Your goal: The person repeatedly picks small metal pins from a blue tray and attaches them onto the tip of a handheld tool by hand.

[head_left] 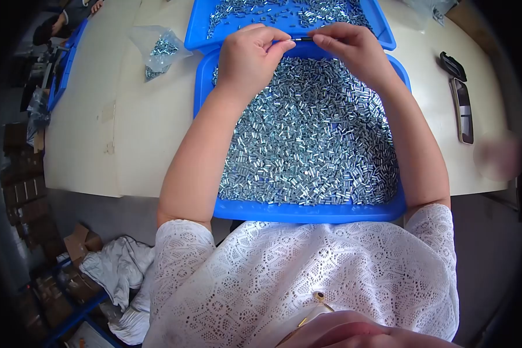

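Note:
Above the far rim of the near blue tray [307,213], both hands meet fingertip to fingertip. My left hand [250,62] is closed in a pinch on a small silver metal piece [296,39]. My right hand [356,53] pinches a thin black rod [305,39], which lines up end to end with that piece. Whether the two are joined is too small to tell. Beneath the hands, the near tray holds a thick layer of short silver metal pieces [307,139], shaped like little tubes or pins.
A second blue tray [391,35] with more metal pieces stands behind. Left of it lies a clear plastic bag [162,49] of pieces. A phone [463,110] and a black case [452,66] lie at right. Another person's hand [58,24] shows at far left.

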`<state>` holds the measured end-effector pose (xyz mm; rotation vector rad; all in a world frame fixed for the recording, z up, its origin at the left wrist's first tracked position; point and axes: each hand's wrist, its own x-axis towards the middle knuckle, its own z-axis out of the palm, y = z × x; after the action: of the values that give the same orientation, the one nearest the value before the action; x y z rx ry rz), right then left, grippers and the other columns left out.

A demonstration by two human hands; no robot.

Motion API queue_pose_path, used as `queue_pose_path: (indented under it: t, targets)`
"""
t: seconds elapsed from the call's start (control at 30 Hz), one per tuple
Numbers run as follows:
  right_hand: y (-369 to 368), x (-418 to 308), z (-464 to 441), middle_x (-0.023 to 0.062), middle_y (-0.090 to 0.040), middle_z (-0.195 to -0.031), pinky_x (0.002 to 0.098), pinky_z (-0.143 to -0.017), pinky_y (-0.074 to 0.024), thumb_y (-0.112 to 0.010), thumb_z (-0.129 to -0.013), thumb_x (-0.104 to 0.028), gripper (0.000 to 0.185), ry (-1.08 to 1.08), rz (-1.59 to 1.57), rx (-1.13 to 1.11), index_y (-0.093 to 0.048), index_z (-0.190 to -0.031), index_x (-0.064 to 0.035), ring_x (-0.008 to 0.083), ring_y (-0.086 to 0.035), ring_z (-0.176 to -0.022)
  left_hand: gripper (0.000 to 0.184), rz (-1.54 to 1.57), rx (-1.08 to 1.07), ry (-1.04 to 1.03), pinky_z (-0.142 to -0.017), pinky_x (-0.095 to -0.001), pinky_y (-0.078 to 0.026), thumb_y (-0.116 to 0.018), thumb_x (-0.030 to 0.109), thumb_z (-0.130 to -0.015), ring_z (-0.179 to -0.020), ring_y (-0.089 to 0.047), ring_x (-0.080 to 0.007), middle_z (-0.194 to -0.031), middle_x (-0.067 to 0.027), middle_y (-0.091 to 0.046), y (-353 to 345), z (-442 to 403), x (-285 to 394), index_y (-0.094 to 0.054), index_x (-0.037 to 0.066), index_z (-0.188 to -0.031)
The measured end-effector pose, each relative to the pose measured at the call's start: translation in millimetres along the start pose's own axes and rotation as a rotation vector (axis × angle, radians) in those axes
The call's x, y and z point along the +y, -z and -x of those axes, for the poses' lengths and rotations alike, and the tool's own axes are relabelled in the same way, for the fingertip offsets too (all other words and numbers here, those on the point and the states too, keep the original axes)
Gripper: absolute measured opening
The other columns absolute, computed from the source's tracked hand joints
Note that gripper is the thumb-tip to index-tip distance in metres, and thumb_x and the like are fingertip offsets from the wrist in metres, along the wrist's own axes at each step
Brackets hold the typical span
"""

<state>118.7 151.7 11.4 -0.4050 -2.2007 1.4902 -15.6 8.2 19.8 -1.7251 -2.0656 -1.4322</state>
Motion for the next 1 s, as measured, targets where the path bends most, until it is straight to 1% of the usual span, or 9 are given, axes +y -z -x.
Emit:
queue_pose_path:
  t: [0.03,0.07,0.2,0.3,0.43,0.5,0.53,0.77,1.0]
  targets:
    - [-1.3,1.7,0.3,0.0009,-0.054,-0.071,0.0222,-0.057,-0.0403,-0.057,-0.085,-0.023,0.023,0.190,0.220,0.026,-0.063,-0.096,-0.0027,0.0094,-0.048,-0.062,0.010,-0.020,0.000,-0.009,-0.048,-0.0257,-0.037,-0.070,0.012,-0.069,-0.053,-0.048,-0.0136,-0.059,-0.0034,-0.053,0.3,-0.4,0.8,-0.065,0.004,-0.074]
    - [-1.9,-24.1,6.5,0.0050,-0.056,-0.075,0.0278,-0.064,-0.0435,-0.059,-0.082,-0.018,0.020,0.102,0.454,-0.002,-0.062,-0.094,-0.0023,0.0160,-0.053,-0.069,0.011,-0.041,-0.001,-0.018,-0.049,-0.0291,-0.041,-0.069,0.014,-0.069,-0.055,-0.053,-0.0194,-0.061,-0.0066,-0.056,0.7,-0.4,1.7,-0.065,0.005,-0.072]
    - [-6.0,-24.2,7.3,0.0090,-0.057,-0.080,0.0354,-0.072,-0.0424,-0.063,-0.077,-0.017,0.017,0.383,0.749,0.010,-0.063,-0.088,-0.0033,0.0269,-0.052,-0.079,0.012,-0.074,-0.021,-0.022,-0.050,-0.0301,-0.041,-0.069,0.015,-0.069,-0.056,-0.054,-0.0214,-0.062,-0.0075,-0.057,1.4,-1.2,5.3,-0.064,0.004,-0.071]
    - [-0.8,-27.3,6.2,0.0080,-0.056,-0.076,0.0355,-0.071,-0.0426,-0.065,-0.074,-0.014,0.018,0.489,0.742,0.080,-0.062,-0.089,-0.0035,0.0269,-0.051,-0.078,0.013,-0.038,-0.027,-0.042,-0.050,-0.0300,-0.041,-0.069,0.015,-0.070,-0.055,-0.054,-0.0198,-0.062,-0.0078,-0.057,-2.4,1.6,-1.1,-0.065,0.004,-0.073]
    - [4.2,-31.4,7.9,0.0043,-0.058,-0.077,0.0311,-0.071,-0.0438,-0.066,-0.074,-0.012,0.017,0.482,0.844,0.181,-0.062,-0.088,-0.0042,0.0200,-0.054,-0.077,0.015,0.215,-0.060,0.250,-0.045,-0.0229,-0.034,-0.071,0.016,-0.071,-0.050,-0.044,-0.0072,-0.056,0.0010,-0.051,-2.6,2.4,-2.9,-0.065,0.003,-0.076]
    - [3.2,-16.5,5.9,0.0007,-0.060,-0.083,0.0246,-0.070,-0.0441,-0.065,-0.077,-0.012,0.015,0.178,0.293,0.198,-0.061,-0.090,-0.0047,0.0115,-0.056,-0.078,0.015,0.297,-0.076,0.384,-0.044,-0.0201,-0.030,-0.072,0.015,-0.071,-0.050,-0.039,-0.0030,-0.055,0.0048,-0.047,-2.7,1.4,-4.5,-0.066,0.003,-0.077]
    - [6.0,-3.4,2.1,0.0007,-0.060,-0.088,0.0203,-0.073,-0.0441,-0.062,-0.082,-0.012,0.016,0.175,-0.102,0.098,-0.059,-0.095,-0.0038,0.0071,-0.056,-0.080,0.015,0.383,-0.050,0.377,-0.044,-0.0185,-0.028,-0.073,0.014,-0.070,-0.050,-0.036,-0.0014,-0.055,0.0071,-0.044,-4.3,1.6,-7.7,-0.066,0.003,-0.077]
    - [2.0,-4.6,0.5,0.0039,-0.060,-0.090,0.0239,-0.081,-0.0453,-0.059,-0.084,-0.012,0.019,0.136,-0.269,0.041,-0.057,-0.099,-0.0014,0.0109,-0.058,-0.087,0.012,0.537,-0.001,0.327,-0.050,-0.0156,-0.026,-0.071,0.005,-0.071,-0.054,-0.032,0.0000,-0.058,0.0103,-0.037,-4.9,1.1,-8.3,-0.065,0.002,-0.080]
    - [4.0,-4.2,0.2,0.0030,-0.061,-0.081,0.0226,-0.075,-0.0463,-0.058,-0.085,-0.017,0.018,0.099,-0.214,0.024,-0.059,-0.093,-0.0013,0.0097,-0.058,-0.081,0.013,0.485,0.003,0.321,-0.045,-0.0163,-0.028,-0.074,0.008,-0.068,-0.051,-0.036,-0.0005,-0.055,0.0081,-0.045,-5.3,2.6,-5.7,-0.066,0.004,-0.077]
